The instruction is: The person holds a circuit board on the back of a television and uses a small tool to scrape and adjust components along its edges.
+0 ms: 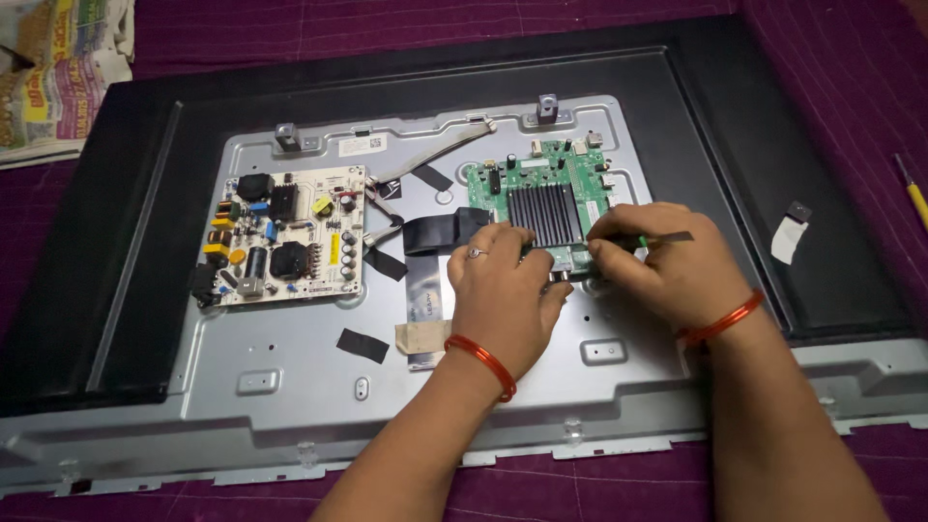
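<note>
Under my hands, the green board's [541, 198] lower edge is hidden. My left hand [503, 290] lies curled on that edge, and I cannot tell if it grips anything. My right hand [657, 261] pinches a thin tool [667, 238], tip out of sight. Both boards, green and white [285, 237], sit in the metal back pan [290, 372], well apart.

Two circuit boards [281, 238], two hands [503, 295]

Both hands are covering the green circuit board's [541, 184] lower edge; the newspaper [58, 72] and yellow-handled screwdriver [914, 198] are running off frame.
</note>
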